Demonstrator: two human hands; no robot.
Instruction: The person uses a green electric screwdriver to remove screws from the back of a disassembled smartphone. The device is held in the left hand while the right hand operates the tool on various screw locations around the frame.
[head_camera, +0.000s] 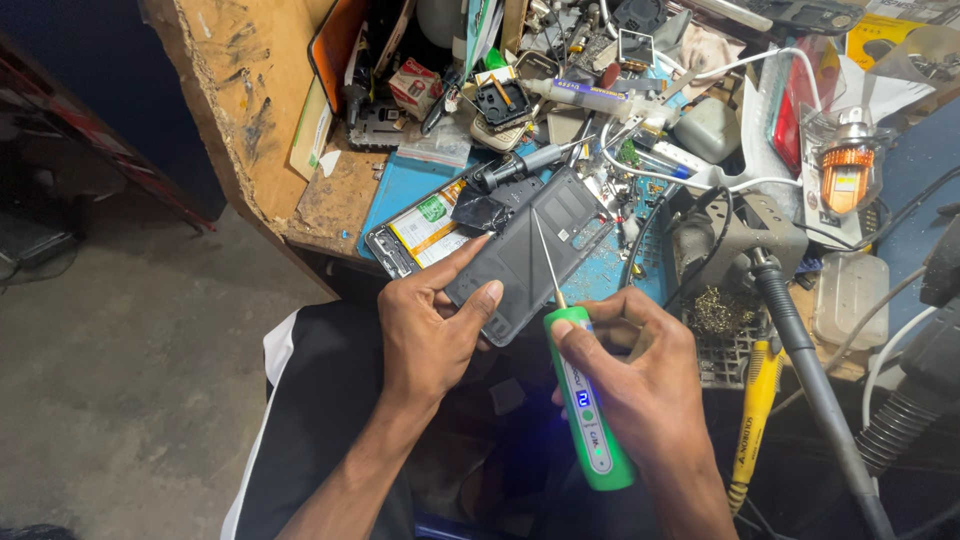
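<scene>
My left hand (430, 325) grips the near corner of an opened dark smartphone (525, 250), thumb on its inner frame and index finger stretched along its left edge. The phone lies tilted on the bench edge, and a second opened phone with a yellow-and-white battery (425, 228) lies beside it on the left. My right hand (640, 375) holds a green electric screwdriver (585, 410) with a lit small display. Its thin metal bit (548, 255) points up onto the middle of the phone's inner frame.
A cluttered wooden workbench (250, 90) with a blue mat (400, 190) holds tools, parts, cables and a glue syringe (590, 95). A soldering stand with brass wool (715, 310), a yellow-handled tool (752, 420) and a hose (810, 380) stand at the right. Concrete floor at the left.
</scene>
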